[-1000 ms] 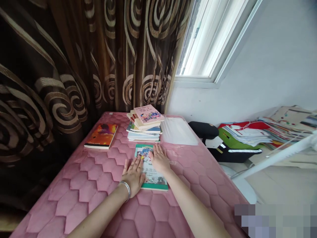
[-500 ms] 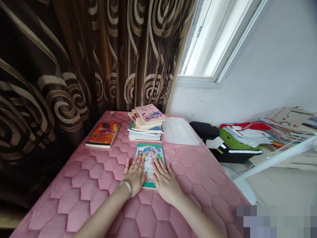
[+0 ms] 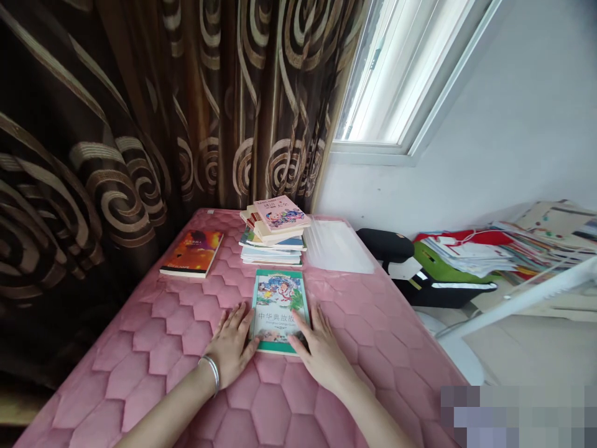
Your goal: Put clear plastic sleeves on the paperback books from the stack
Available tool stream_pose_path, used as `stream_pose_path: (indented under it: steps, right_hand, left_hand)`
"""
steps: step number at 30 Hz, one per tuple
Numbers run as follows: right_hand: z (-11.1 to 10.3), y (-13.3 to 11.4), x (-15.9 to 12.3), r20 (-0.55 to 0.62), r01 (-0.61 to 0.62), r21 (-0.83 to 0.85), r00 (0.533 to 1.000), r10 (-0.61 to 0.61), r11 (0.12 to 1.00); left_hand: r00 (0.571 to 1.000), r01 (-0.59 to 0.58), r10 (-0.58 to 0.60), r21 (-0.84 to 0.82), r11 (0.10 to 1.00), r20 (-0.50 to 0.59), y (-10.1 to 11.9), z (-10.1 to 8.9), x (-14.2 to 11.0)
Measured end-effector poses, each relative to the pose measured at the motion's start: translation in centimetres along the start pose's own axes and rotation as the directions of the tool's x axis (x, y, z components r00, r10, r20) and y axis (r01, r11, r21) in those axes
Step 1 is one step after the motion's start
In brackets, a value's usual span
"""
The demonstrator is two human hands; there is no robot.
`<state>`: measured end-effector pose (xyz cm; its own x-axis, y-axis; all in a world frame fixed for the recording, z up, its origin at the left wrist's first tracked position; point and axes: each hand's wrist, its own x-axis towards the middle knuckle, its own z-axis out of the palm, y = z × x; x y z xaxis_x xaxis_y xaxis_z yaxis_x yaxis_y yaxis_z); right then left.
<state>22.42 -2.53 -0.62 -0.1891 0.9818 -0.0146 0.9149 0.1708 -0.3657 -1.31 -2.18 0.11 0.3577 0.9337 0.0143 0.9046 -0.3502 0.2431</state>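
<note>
A green-bordered book point(image 3: 278, 305) with an illustrated cover lies closed on the pink quilted mattress point(image 3: 275, 410). At its left edge rests my left hand point(image 3: 231, 345), fingers spread, the thumb by the lower left corner; a silver bangle circles that wrist. My right hand point(image 3: 321, 348) is spread along the right edge, with thumb and forefinger over the cover's lower right part. Neither hand grasps the book. Just beyond it stands an uneven stack of books point(image 3: 273, 239), topped by a pink book point(image 3: 282, 213). An orange book point(image 3: 192, 253) lies apart at the left.
A translucent plastic sheet or folder point(image 3: 340, 246) lies right of the stack. Patterned curtains point(image 3: 140, 124) hang at the left and behind. Beyond the right edge are a black case point(image 3: 385, 244), piled papers point(image 3: 466, 255) and a white stand arm point(image 3: 522, 305).
Both hands have slid off the cover's middle toward its sides, the left hand moving left and the right slightly right. More of the cover shows. The book stays nearly in place.
</note>
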Motion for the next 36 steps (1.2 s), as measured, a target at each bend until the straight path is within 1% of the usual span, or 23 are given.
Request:
stream_pose_path:
  steps: [2, 4, 6, 8, 12, 16, 21, 23, 25, 27, 29, 32, 34, 36]
  right_hand:
    - [-0.4, 0.3, -0.4, 0.057, 0.010, 0.021, 0.998, -0.011, 1.000]
    - [-0.8, 0.7, -0.6, 0.102, 0.033, 0.033, 0.994, -0.036, 0.999]
    - [-1.2, 1.0, -0.6, 0.120, 0.039, 0.038, 0.992, -0.043, 0.998]
    - [-1.5, 1.1, -0.4, 0.117, 0.033, 0.040, 0.992, -0.037, 0.999]
    - [-2.0, 1.2, 0.1, 0.095, 0.039, 0.041, 0.995, -0.043, 0.998]
    - [-2.0, 1.3, 0.4, 0.065, 0.026, 0.044, 0.997, -0.028, 0.999]
    - [-1.8, 1.6, 0.4, 0.013, 0.042, 0.090, 0.999, -0.043, 0.995]
    - [-2.0, 1.8, 0.3, 0.015, 0.053, 0.136, 0.998, -0.055, 0.989]
    - [-2.2, 1.9, 0.2, 0.037, 0.062, 0.197, 0.997, -0.071, 0.978]
    - [-2.4, 1.9, 0.2, 0.045, 0.053, 0.252, 0.997, -0.066, 0.966]
    - [-2.3, 1.9, 0.2, 0.015, 0.037, 0.291, 0.999, -0.043, 0.956]
    - [-1.8, 1.9, 0.5, -0.052, 0.049, 0.319, 0.998, -0.034, 0.947]
    - [-1.3, 2.0, 0.7, -0.093, 0.058, 0.324, 0.995, -0.029, 0.944]
    - [-1.0, 2.1, 0.9, -0.125, 0.056, 0.328, 0.992, -0.016, 0.943]
  left_hand:
    - [1.000, 0.004, -0.004, 0.005, 1.000, 0.004, 0.7, -0.1, -0.1]
    - [0.998, 0.041, -0.042, 0.033, 0.999, 0.039, 1.4, -0.4, 0.1]
    - [0.994, 0.066, -0.071, 0.059, 0.996, 0.080, 2.0, -0.9, 0.4]
    - [0.992, 0.055, -0.062, 0.066, 0.996, 0.107, 2.3, -1.3, 0.8]
    - [0.994, 0.008, -0.016, 0.073, 0.997, 0.112, 1.8, -1.6, 1.2]
    - [0.997, 0.034, -0.039, 0.064, 0.997, 0.069, 0.8, -1.2, 1.6]
    - [0.998, 0.051, -0.053, -0.065, 0.997, -0.036, 0.4, -0.6, 1.3]
    - [0.995, 0.053, -0.067, -0.170, 0.984, -0.075, 0.5, -0.5, 1.1]
    - [0.993, 0.048, -0.079, -0.315, 0.948, -0.088, 0.5, -0.5, 1.3]
    - [0.988, 0.085, -0.133, -0.450, 0.889, -0.075, 0.4, -0.5, 2.0]
    - [0.972, 0.170, -0.230, -0.534, 0.828, -0.046, 0.4, -0.7, 3.2]
    - [0.939, 0.286, -0.343, -0.581, 0.762, 0.013, 0.6, -0.8, 5.0]
    - [0.925, 0.320, -0.378, -0.588, 0.743, 0.025, 0.7, -0.7, 5.8]
    - [0.917, 0.325, -0.398, -0.606, 0.726, 0.015, 0.7, -0.2, 6.2]
